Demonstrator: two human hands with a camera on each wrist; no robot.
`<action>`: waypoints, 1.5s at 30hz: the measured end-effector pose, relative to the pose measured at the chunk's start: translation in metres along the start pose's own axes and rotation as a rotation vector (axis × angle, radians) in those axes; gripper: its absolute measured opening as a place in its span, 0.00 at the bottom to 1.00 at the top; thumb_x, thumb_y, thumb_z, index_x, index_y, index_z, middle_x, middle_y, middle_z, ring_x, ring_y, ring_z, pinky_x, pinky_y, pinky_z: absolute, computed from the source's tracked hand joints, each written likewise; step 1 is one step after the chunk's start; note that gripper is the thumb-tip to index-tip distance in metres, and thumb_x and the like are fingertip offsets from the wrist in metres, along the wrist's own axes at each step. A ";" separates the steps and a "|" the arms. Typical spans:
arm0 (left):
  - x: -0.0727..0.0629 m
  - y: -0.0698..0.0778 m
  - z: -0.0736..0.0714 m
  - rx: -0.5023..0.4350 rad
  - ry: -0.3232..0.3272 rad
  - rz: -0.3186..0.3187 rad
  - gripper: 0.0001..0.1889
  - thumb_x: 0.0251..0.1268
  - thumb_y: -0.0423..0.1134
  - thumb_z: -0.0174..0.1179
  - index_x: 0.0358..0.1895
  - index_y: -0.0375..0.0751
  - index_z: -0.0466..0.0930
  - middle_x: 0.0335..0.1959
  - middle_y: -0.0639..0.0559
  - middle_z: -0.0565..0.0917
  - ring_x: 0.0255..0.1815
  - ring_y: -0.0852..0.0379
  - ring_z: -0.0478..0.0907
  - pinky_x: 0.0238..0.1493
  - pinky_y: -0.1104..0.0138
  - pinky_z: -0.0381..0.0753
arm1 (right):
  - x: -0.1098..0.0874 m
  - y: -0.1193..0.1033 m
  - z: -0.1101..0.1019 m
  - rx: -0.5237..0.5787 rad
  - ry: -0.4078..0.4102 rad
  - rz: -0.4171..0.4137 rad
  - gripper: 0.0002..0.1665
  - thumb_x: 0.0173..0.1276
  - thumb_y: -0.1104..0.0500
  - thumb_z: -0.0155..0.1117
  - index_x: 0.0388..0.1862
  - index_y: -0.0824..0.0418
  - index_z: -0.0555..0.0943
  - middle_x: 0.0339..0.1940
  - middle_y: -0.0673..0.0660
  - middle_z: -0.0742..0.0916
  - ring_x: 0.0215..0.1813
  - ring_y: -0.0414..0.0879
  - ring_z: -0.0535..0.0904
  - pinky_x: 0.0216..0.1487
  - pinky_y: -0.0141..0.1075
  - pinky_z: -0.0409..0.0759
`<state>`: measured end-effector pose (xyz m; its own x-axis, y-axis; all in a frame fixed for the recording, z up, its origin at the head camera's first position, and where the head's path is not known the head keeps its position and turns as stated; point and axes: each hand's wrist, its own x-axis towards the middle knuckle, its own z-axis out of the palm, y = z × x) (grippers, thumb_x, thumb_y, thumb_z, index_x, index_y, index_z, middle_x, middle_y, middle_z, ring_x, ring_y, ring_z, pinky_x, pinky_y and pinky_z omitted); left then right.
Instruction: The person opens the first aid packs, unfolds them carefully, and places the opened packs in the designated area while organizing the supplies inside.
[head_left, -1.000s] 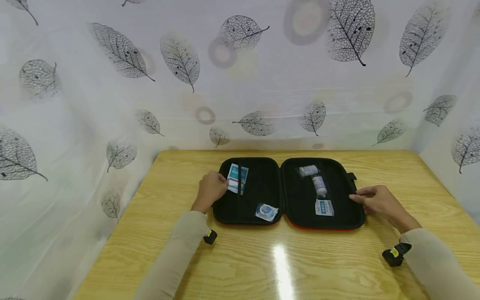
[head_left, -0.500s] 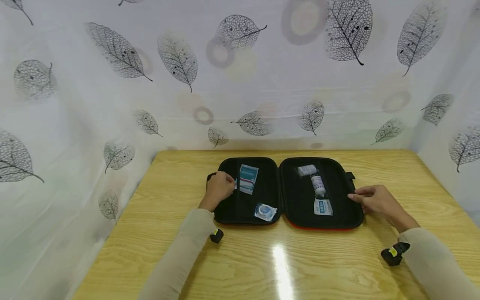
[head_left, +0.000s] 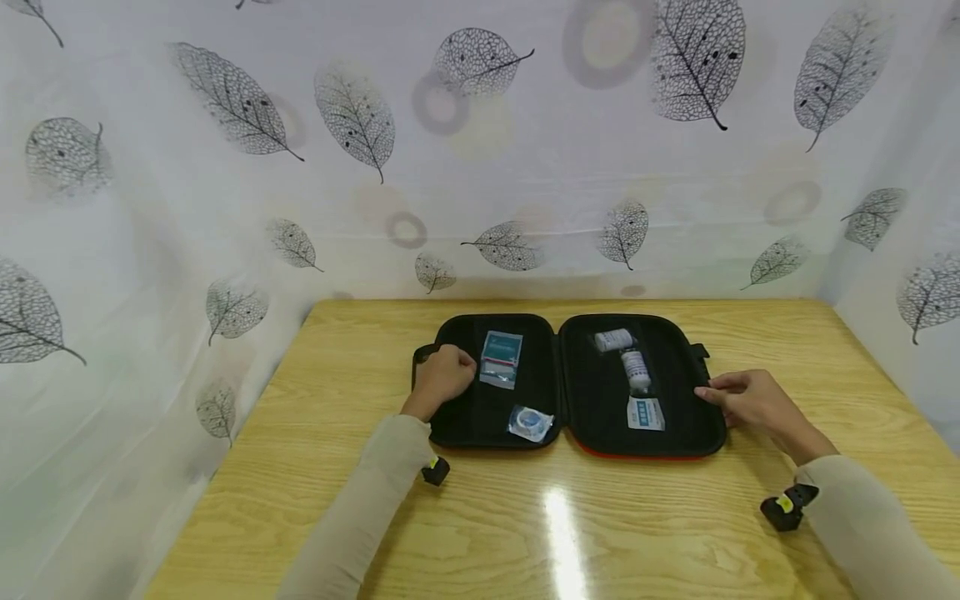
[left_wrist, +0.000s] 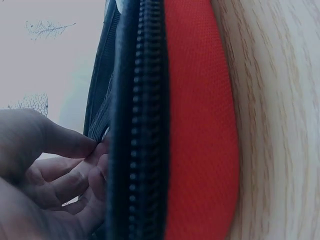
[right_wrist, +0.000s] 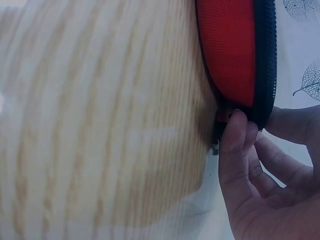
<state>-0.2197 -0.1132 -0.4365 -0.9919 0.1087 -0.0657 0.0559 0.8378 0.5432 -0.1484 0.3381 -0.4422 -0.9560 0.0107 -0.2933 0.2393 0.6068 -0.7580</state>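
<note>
A zip case with black lining and a red shell lies spread flat on the table. My left hand reaches over its left rim. Thumb and fingers pinch what looks like the black elastic strap inside; the fingertips are partly hidden behind the zipper edge. Just right of these fingers lies a teal-and-white packet. At the case's right rim my right hand grips the edge, thumb on the zipper side and fingers against the red shell.
A clear packet with a blue round item lies low in the left half. The right half holds two small white bottles and a white-and-blue sachet. Leaf-printed curtain hangs behind the wooden table.
My left hand has moved right, over the case's left half. The teal packet has shifted right, out from under the strap. My right hand stays at the right rim.
</note>
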 end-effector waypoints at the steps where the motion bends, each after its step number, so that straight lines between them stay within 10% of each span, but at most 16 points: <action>1: 0.000 0.000 0.000 0.007 -0.005 0.000 0.10 0.68 0.36 0.58 0.35 0.43 0.90 0.34 0.51 0.87 0.29 0.55 0.79 0.39 0.56 0.80 | 0.000 0.000 0.000 -0.002 0.000 0.000 0.43 0.74 0.45 0.64 0.65 0.84 0.68 0.47 0.67 0.86 0.35 0.45 0.81 0.37 0.38 0.86; 14: -0.012 0.002 -0.010 0.018 0.015 0.021 0.08 0.72 0.35 0.61 0.38 0.37 0.89 0.33 0.49 0.88 0.32 0.54 0.84 0.39 0.59 0.84 | 0.000 0.002 0.001 -0.024 0.009 0.004 0.43 0.75 0.45 0.63 0.65 0.83 0.69 0.47 0.69 0.85 0.37 0.45 0.81 0.37 0.39 0.86; 24: -0.031 0.023 -0.016 -0.020 -0.268 0.204 0.06 0.71 0.38 0.64 0.42 0.41 0.90 0.36 0.54 0.88 0.36 0.59 0.82 0.43 0.61 0.84 | 0.000 0.002 0.000 -0.012 0.017 0.001 0.42 0.75 0.45 0.63 0.65 0.83 0.69 0.48 0.70 0.85 0.36 0.46 0.80 0.36 0.39 0.86; 33: -0.026 0.037 0.004 0.078 -0.372 0.309 0.10 0.75 0.35 0.59 0.50 0.42 0.88 0.48 0.51 0.88 0.53 0.53 0.83 0.58 0.56 0.80 | 0.000 0.001 0.001 -0.018 0.013 0.009 0.42 0.75 0.45 0.63 0.65 0.83 0.69 0.47 0.69 0.86 0.36 0.46 0.80 0.36 0.38 0.86; 45: -0.023 0.042 0.008 0.052 -0.503 0.326 0.08 0.77 0.39 0.57 0.44 0.45 0.86 0.39 0.57 0.84 0.35 0.61 0.77 0.40 0.65 0.79 | -0.001 0.000 0.001 -0.010 0.006 0.009 0.42 0.74 0.44 0.63 0.65 0.82 0.70 0.46 0.65 0.86 0.36 0.46 0.80 0.36 0.39 0.86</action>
<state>-0.1933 -0.0767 -0.4191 -0.7478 0.5934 -0.2977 0.3659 0.7425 0.5611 -0.1473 0.3374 -0.4425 -0.9548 0.0209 -0.2966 0.2462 0.6148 -0.7493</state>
